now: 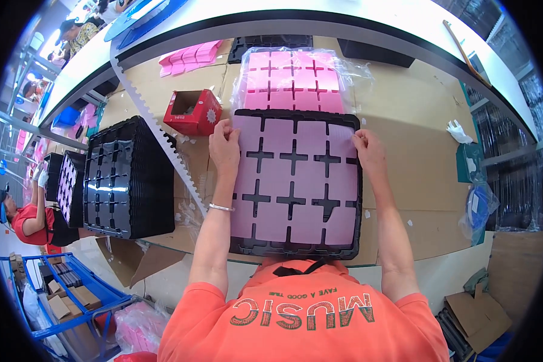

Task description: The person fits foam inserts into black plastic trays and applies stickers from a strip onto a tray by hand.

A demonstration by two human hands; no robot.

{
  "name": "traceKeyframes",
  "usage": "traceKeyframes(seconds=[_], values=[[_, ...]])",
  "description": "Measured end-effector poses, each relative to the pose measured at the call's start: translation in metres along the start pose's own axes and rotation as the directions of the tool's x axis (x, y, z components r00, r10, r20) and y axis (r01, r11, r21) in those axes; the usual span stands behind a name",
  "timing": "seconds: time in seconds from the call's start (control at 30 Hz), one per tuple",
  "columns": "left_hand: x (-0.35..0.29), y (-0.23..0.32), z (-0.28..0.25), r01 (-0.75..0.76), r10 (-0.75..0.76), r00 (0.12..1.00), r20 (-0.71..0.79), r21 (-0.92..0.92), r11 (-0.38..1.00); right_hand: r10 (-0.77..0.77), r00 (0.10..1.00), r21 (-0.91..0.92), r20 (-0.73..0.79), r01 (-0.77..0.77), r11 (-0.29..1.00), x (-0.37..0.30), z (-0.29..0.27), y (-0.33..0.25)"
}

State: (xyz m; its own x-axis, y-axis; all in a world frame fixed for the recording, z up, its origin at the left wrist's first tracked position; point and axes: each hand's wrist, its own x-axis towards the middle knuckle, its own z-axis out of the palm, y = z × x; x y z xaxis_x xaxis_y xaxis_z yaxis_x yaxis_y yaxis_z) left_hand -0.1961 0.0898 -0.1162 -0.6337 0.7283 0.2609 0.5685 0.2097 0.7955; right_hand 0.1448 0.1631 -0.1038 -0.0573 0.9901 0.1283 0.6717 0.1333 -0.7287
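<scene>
A black plastic tray [357, 232] lies in front of me, close to my body. On it rests a pink foam sheet [277, 181] with cross-shaped cut-outs, through which the black tray shows. At the sheet's upper left edge, my left hand [225, 148] is closed, fingertips pinching the border. My right hand [370, 151] pinches the upper right edge in the same way. Near the lower right, one foam flap [330, 212] sits unevenly beside its cut-out. Just beyond the tray, more pink foam sheets [295, 78] lie in clear plastic wrap.
A red open box [193, 113] and a tall stack of black trays [130, 178] stand to the left. A toothed white strip [163, 136] crosses there. Cardboard [416, 151] covers the table under a raised white shelf [368, 15]. A white glove [458, 131] lies right. Far left, a co-worker [39, 220] handles trays.
</scene>
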Motion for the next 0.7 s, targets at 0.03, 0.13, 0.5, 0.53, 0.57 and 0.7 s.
traceKeyframes(seconds=[0.03,0.13,0.5,0.53,0.57,0.7], values=[[0.000,0.003,-0.001,0.018,-0.017,1.000,-0.012,0.029,0.999,0.001,1.000,-0.003,-0.002,-0.001,1.000,0.002,0.000,0.001],[0.000,0.007,-0.003,0.029,-0.028,0.999,-0.031,0.053,0.998,0.019,0.999,-0.009,-0.032,-0.020,1.000,0.005,-0.002,-0.002],[-0.002,0.004,-0.003,0.027,-0.028,1.000,0.010,0.045,0.999,0.077,0.997,-0.067,-0.033,-0.079,0.995,0.000,-0.011,-0.002],[-0.001,0.005,-0.004,0.034,-0.035,0.999,0.016,0.032,0.999,0.082,0.996,-0.070,-0.036,-0.084,0.994,0.000,-0.012,-0.002],[-0.002,0.005,-0.005,0.043,-0.044,0.999,0.021,0.020,0.999,0.071,0.997,-0.054,-0.034,-0.073,0.996,0.000,-0.013,-0.001],[-0.003,0.006,-0.012,0.036,-0.037,0.999,0.028,0.031,0.999,0.000,0.999,-0.025,-0.043,-0.001,1.000,-0.005,-0.012,-0.006]])
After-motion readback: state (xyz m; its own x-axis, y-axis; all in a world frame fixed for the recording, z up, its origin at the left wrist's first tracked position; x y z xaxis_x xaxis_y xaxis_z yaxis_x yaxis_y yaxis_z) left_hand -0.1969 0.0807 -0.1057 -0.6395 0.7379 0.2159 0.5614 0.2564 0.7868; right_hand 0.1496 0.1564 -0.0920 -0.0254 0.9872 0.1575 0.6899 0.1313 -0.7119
